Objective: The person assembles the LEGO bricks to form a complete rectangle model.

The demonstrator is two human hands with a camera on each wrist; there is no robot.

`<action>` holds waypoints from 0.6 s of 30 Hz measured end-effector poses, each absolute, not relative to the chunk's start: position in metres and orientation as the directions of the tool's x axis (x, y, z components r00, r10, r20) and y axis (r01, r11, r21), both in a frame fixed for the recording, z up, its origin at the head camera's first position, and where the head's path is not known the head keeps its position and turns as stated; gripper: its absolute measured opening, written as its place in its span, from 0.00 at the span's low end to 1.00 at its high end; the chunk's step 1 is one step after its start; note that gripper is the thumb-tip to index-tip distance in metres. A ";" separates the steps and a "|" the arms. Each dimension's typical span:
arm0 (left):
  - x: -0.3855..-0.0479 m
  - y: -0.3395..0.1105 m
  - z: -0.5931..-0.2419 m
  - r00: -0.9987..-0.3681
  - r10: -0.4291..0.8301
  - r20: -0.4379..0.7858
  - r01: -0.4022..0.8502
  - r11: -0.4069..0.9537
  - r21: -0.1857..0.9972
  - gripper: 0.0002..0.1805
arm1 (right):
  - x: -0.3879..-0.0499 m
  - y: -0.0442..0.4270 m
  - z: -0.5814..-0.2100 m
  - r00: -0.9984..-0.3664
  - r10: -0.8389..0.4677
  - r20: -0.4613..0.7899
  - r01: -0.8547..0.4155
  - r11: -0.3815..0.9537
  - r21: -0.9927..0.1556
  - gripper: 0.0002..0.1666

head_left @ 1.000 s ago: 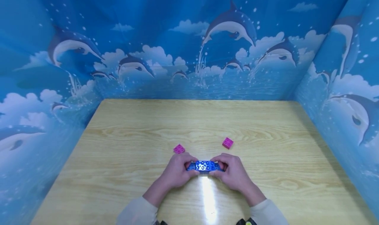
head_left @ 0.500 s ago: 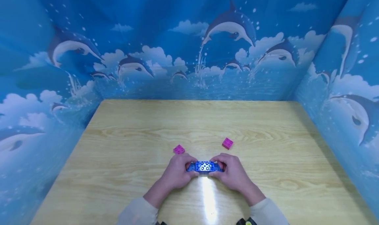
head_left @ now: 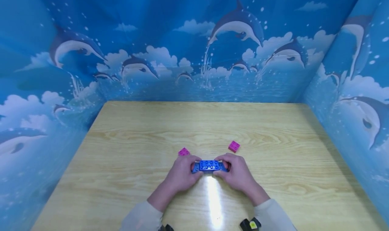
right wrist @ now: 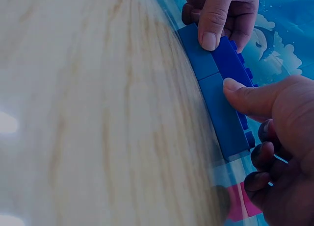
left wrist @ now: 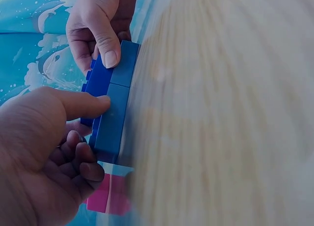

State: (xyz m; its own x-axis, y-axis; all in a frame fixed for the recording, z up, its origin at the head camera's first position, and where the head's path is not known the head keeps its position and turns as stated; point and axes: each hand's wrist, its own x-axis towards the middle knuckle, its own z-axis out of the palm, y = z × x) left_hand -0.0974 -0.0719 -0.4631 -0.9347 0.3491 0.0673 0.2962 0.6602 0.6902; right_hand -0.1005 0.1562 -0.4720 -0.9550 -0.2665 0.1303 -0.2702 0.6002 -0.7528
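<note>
A long dark blue toy building brick [head_left: 208,165] spans two lighter blue bricks set end to end beneath it, the near one [left wrist: 112,118] and the far one [left wrist: 126,64] in the left wrist view. My left hand [head_left: 182,173] pinches the left end of this stack, thumb on the near side. At the other end my right hand [head_left: 237,172] pinches it likewise, its thumb [right wrist: 240,93] lying across the dark and light bricks. In the wrist views the stack sits at the tabletop; whether it touches is hard to tell. Fingers behind it are partly hidden.
One pink brick [head_left: 183,151] lies just beyond my left hand, partly covered by it. Another pink brick [head_left: 234,146] lies beyond my right hand. The wooden table [head_left: 136,129] is bordered by a blue dolphin-print curtain [head_left: 194,55].
Both hands and the blue stack have shifted slightly away from my body, and the glare on the top studs has lessened. The grip stays the same, and the pink bricks lie where they were.
</note>
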 end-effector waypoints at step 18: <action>-0.102 -0.073 -0.461 -0.941 0.335 0.047 0.279 0.691 0.667 0.25 | -0.107 0.167 -0.468 -0.966 -0.232 0.115 -0.222 0.515 -0.828 0.32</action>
